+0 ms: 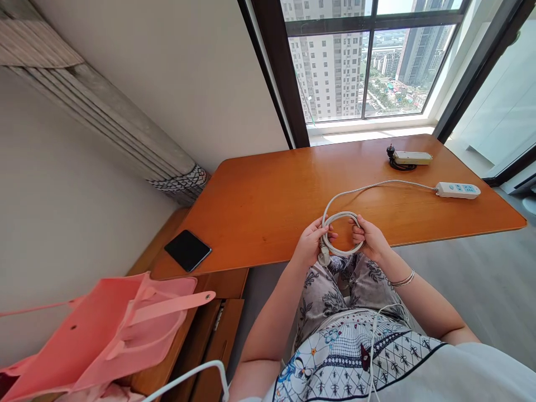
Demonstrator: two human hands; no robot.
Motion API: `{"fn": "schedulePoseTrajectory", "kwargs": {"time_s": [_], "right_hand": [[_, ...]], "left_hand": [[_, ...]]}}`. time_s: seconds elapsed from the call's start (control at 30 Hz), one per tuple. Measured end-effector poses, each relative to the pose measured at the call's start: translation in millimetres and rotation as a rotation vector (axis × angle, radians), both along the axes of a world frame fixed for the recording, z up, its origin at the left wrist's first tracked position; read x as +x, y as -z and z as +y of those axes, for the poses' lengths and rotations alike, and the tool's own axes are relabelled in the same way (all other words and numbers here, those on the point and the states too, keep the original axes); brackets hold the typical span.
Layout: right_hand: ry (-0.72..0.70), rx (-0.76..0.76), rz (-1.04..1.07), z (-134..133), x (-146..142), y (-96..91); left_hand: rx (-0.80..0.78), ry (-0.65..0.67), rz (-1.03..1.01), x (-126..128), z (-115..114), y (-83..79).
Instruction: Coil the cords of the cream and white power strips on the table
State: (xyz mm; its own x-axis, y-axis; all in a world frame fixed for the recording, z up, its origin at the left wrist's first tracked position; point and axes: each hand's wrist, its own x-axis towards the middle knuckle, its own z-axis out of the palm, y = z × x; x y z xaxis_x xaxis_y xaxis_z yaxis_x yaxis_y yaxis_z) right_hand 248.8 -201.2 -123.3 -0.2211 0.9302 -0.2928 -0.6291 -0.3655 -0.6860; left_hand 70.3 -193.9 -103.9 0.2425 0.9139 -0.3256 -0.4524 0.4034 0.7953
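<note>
A white power cord [343, 252] is wound into a round coil between my two hands, just off the front edge of the table. My left hand [312, 241] is closed on the coil's left side, with the white plug [324, 255] hanging just below the fingers. On the coil's right side, my right hand [368, 237] grips the loops with its fingers curled. From the coil the cord runs up and right across the table to a white power strip [458, 190] with several blue-marked sockets.
A second power strip [412, 158] with a bundled black cord lies at the back right of the brown table [259, 201]. A black phone or tablet [188, 250] lies at the left. A pink bag [125, 335] sits lower left; a window [368, 67] stands behind.
</note>
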Motion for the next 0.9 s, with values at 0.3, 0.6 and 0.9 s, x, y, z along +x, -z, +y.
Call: {"fn": "schedulePoseTrajectory", "kwargs": {"time_s": [0.3, 0.6, 0.9], "right_hand": [[-0.082, 0.152, -0.201, -1.4, -2.0, -5.8], [-0.162, 0.085, -0.057, 3.7, 0.9, -8.7], [-0.173, 0.112, 0.009, -0.9, -0.1, -13.8]], "left_hand": [[0.124, 0.051, 0.036, 1.0, -7.3, -6.3], [0.246, -0.04, 0.029, 7.4, -11.2, -6.0], [0.246, -0.001, 0.018, -2.8, -9.6, -8.3]]}}
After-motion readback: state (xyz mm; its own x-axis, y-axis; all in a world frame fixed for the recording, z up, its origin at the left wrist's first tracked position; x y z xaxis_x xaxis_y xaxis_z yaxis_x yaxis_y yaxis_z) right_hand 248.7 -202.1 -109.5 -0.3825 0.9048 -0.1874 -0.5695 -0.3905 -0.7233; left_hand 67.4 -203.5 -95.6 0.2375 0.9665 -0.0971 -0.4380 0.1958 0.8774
